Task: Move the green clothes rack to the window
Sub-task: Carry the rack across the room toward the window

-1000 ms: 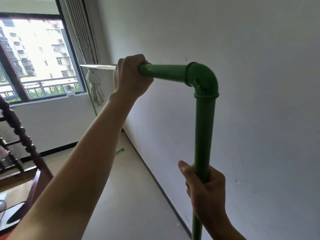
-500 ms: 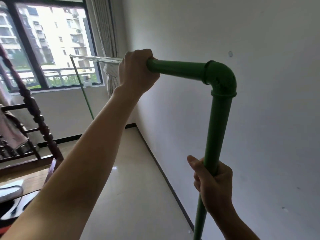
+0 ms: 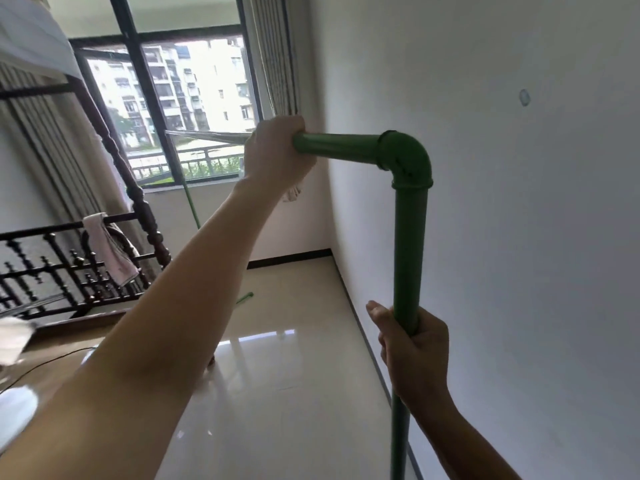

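Note:
The green clothes rack (image 3: pixel 408 237) is made of green pipe, with an elbow joint at its near top corner. My left hand (image 3: pixel 275 152) is closed around the top bar just left of the elbow. My right hand (image 3: pixel 412 355) grips the near upright post lower down. Beyond my left hand the top bar turns silver and runs toward the window (image 3: pixel 180 105). The rack's far green leg (image 3: pixel 192 206) slants down in front of the window, and its foot (image 3: pixel 245 297) shows on the floor.
A white wall (image 3: pixel 519 237) runs close along the right side. A dark wooden bed frame (image 3: pixel 114 188) with a towel (image 3: pixel 107 251) hung on it stands at the left. A curtain (image 3: pixel 273 53) hangs by the window. Glossy tiled floor (image 3: pixel 277 375) lies between bed and wall.
The view has swung left and moved toward the window, which now sits more central. The bed frame has come further into view. Both hands keep the same grip on the rack.

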{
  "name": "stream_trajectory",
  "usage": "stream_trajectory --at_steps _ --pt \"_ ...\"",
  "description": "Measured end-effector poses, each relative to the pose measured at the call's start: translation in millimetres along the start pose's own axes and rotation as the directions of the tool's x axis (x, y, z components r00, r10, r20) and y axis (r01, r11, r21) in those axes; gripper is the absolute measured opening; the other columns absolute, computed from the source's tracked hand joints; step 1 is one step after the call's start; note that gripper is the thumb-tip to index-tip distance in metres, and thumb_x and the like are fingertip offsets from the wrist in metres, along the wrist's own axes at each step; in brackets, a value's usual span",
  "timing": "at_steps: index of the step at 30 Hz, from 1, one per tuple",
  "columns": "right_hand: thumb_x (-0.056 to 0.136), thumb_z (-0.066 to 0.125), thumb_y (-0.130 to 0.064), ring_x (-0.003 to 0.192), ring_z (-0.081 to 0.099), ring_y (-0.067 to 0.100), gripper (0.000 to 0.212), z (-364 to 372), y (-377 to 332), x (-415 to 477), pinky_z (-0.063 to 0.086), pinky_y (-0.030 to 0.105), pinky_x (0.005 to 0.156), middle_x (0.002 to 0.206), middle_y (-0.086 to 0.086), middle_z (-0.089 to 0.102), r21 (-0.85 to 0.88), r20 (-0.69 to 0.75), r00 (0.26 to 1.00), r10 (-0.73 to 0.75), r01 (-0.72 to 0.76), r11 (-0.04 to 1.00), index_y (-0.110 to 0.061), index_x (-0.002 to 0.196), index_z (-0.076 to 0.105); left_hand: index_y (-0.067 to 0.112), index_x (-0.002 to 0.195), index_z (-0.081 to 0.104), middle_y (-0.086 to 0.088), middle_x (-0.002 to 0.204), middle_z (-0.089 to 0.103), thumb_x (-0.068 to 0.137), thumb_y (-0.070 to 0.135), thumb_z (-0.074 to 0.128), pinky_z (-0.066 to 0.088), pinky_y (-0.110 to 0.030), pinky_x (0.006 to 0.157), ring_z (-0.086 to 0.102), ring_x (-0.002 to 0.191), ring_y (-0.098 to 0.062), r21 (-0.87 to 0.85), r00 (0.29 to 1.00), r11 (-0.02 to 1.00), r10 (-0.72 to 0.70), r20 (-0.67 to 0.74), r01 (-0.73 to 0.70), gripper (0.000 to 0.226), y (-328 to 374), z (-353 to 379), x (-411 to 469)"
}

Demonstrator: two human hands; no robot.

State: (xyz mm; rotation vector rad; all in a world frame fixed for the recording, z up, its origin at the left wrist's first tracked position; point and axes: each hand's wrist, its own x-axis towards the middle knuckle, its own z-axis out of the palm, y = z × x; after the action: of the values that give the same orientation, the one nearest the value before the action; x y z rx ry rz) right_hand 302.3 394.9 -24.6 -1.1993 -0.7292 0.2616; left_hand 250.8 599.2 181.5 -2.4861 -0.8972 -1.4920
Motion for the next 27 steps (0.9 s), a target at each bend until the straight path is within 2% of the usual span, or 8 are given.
stream_trajectory --at_steps 3,5,10,14,19,23,27 --pt "0.077 0.075 -0.046 0.041 0.041 0.023 0.054 4 9 24 0.038 0.034 0.048 0.048 0.022 0.041 0.004 0.031 0.999 -0.020 0.020 1.000 -0.005 0.055 0.048 0.020 0.068 0.054 0.001 0.062 0.052 0.079 0.003 0.056 0.022 -0.016 0.046 0.049 0.065 -0.019 0.044 1.000 0.999 -0.015 -0.019 0.016 0.020 -4 11 11" --pt "0.084 0.076 -0.037 0.040 0.041 0.023 0.050 12 14 41 0.038 0.032 0.047 0.047 0.020 0.041 -0.016 0.040 0.998 -0.056 0.057 0.998 -0.010 0.053 0.049 0.019 0.066 0.050 0.008 0.054 0.043 0.080 0.003 0.054 0.021 -0.016 0.046 0.048 0.065 -0.018 0.069 0.999 0.997 -0.019 -0.032 0.021 0.022 -14 17 21" --pt "0.085 0.071 -0.036 0.042 0.043 0.025 0.051 40 30 92 0.040 0.036 0.048 0.052 0.027 0.044 -0.023 0.053 0.995 -0.082 0.083 0.996 0.001 0.058 0.048 0.020 0.056 0.041 0.012 0.052 0.037 0.079 0.004 0.051 0.023 -0.017 0.045 0.049 0.063 -0.018 0.102 0.999 0.994 -0.039 0.004 0.039 0.030 -48 42 55" --pt "0.086 0.072 -0.033 0.043 0.041 0.025 0.052 65 58 133 0.038 0.036 0.049 0.049 0.019 0.040 -0.001 0.056 0.996 -0.066 0.066 0.998 0.003 0.059 0.046 0.018 0.064 0.049 0.010 0.052 0.039 0.077 0.004 0.052 0.028 -0.020 0.047 0.050 0.063 -0.019 0.102 0.999 0.994 -0.047 -0.016 0.048 0.020 -90 77 82" --pt "0.078 0.071 -0.040 0.041 0.037 0.023 0.053 115 92 194 0.035 0.034 0.049 0.048 0.012 0.038 0.004 0.041 0.999 -0.028 0.028 1.000 -0.002 0.056 0.042 0.021 0.071 0.055 0.009 0.058 0.043 0.080 0.009 0.052 0.029 -0.017 0.049 0.053 0.068 -0.019 0.110 0.999 0.994 -0.026 -0.025 0.028 0.015 -156 130 125" --pt "0.078 0.070 -0.038 0.040 0.037 0.021 0.045 169 109 247 0.035 0.035 0.048 0.046 0.006 0.039 -0.007 0.063 0.997 -0.041 0.041 0.999 -0.014 0.051 0.046 0.013 0.088 0.067 -0.001 0.074 0.058 0.083 0.018 0.051 0.049 -0.027 0.070 0.067 0.082 -0.024 0.130 0.998 0.991 -0.030 -0.055 0.037 0.017 -220 161 168" --pt "0.079 0.070 -0.037 0.042 0.037 0.023 0.047 216 129 300 0.036 0.038 0.051 0.046 0.006 0.038 -0.015 0.064 0.997 -0.053 0.054 0.998 -0.012 0.051 0.043 0.011 0.091 0.066 -0.003 0.076 0.057 0.083 0.017 0.049 0.045 -0.027 0.071 0.066 0.087 -0.023 0.150 0.994 0.987 -0.040 -0.101 0.055 0.020 -270 189 206"
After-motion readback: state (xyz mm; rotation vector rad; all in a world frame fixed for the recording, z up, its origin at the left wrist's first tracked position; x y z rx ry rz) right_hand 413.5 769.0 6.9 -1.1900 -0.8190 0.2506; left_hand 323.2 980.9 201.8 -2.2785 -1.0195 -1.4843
